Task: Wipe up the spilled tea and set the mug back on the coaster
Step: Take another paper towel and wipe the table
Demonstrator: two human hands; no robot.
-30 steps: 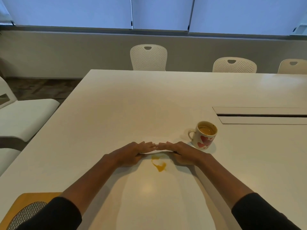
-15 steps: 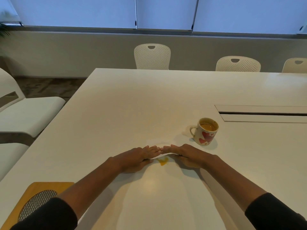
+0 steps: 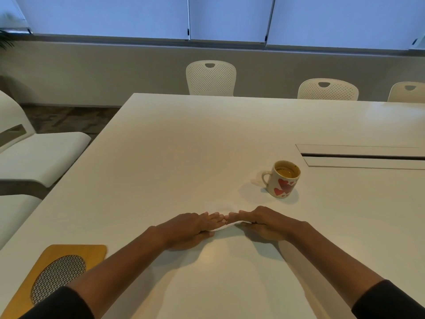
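A white cloth (image 3: 224, 226) lies flat on the white table (image 3: 184, 146), mostly covered by my hands. My left hand (image 3: 195, 224) and my right hand (image 3: 262, 221) press down on it side by side with straight fingers, fingertips almost meeting. No tea stain shows; the cloth and hands cover that spot. A white mug (image 3: 284, 179) with red hearts stands upright to the right beyond my right hand, holding brown tea, handle pointing left. A wooden coaster (image 3: 59, 270) with a metal mesh oval lies at the table's near left corner, partly under my left sleeve.
A cable slot (image 3: 363, 156) runs across the table at the right. White chairs (image 3: 210, 77) stand along the far edge, and padded seats (image 3: 39, 153) sit off the left edge.
Both hands have slid the cloth toward me over the yellow tea puddle, which was visible a second ago and is now covered.
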